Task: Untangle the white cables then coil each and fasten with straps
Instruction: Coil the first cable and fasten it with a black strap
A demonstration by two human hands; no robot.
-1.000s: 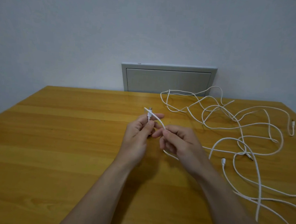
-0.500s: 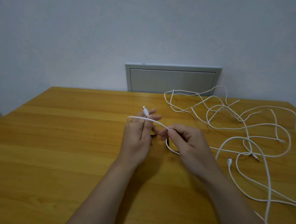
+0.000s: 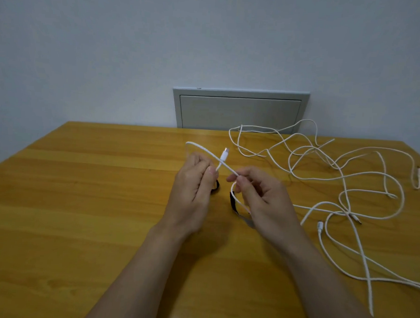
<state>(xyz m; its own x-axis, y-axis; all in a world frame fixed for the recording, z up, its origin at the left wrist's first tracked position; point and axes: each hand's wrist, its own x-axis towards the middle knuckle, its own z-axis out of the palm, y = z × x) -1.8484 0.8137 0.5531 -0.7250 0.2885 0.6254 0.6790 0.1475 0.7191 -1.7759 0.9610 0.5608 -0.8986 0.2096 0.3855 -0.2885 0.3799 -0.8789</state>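
Coiling, first loop. The left hand [image 3: 193, 182] pinches one cable [image 3: 204, 150] just below its plug [image 3: 225, 156]. The right hand [image 3: 263, 198] pinches the same cable farther along, and a loop arches over the left hand. A black strap [image 3: 233, 203] shows below the hands, seemingly on this cable. The other cables [image 3: 344, 180] lie loosely crossed on the table [image 3: 80, 200], at right. Next, probably: draw in slack and lay a matching loop. No container shows.

Black strap [image 3: 233, 204]: on wooden worktop [image 3: 80, 200], between left hand [image 3: 192, 189] and right hand [image 3: 263, 198].
Loose white cables [image 3: 346, 210]: right of the hands.
Grey wall panel [image 3: 239, 110]: behind the hands.
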